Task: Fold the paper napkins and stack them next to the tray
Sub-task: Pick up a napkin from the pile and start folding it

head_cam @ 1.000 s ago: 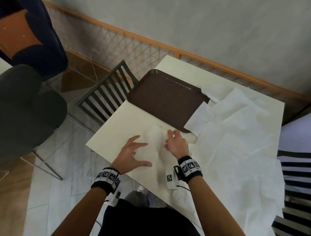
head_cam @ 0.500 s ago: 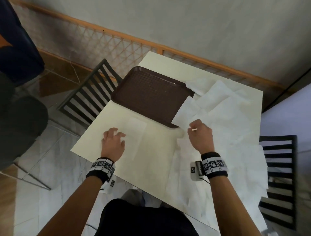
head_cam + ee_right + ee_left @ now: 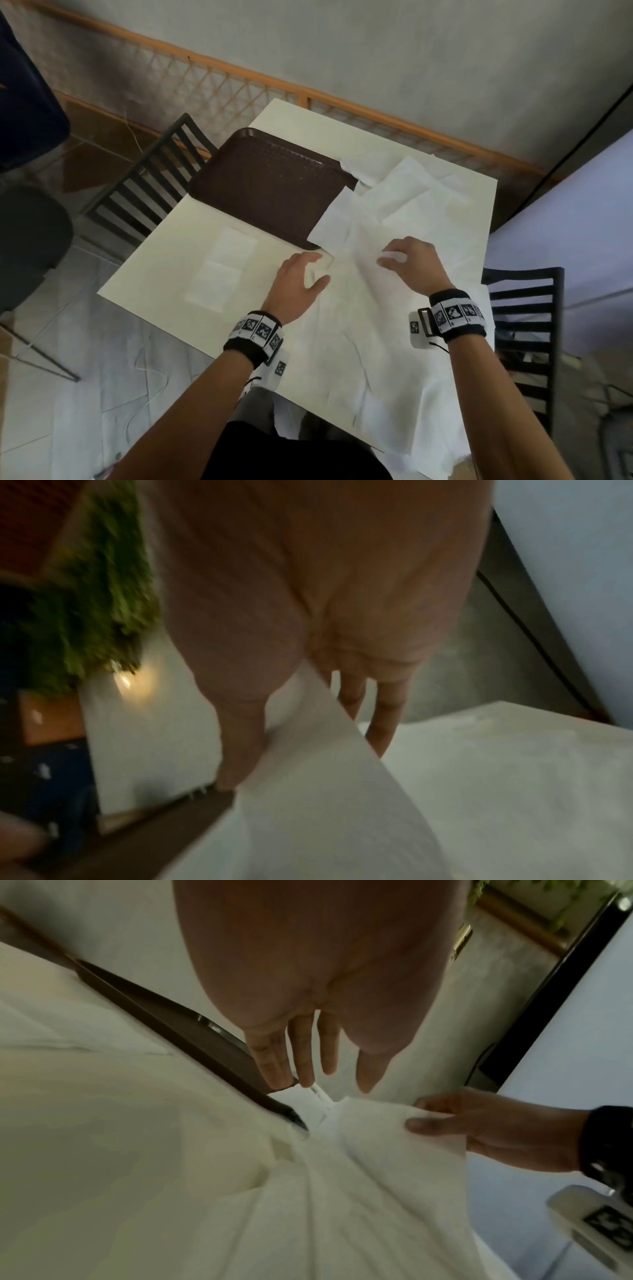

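Note:
A brown tray lies at the far left of the cream table. One folded white napkin lies flat in front of the tray, with no hand on it. Loose unfolded napkins cover the table's right half. My right hand pinches the raised edge of the top napkin between thumb and fingers. My left hand reaches over that napkin's left edge near the tray's corner. Its fingers are straight and hold nothing.
Black slatted chairs stand at the table's left and right. One napkin corner overlaps the tray's right edge. More napkins hang over the near table edge. A wooden lattice rail runs behind the table.
My left hand left the folded napkin and moved right to the loose pile. My right hand has lifted a napkin's edge off the pile.

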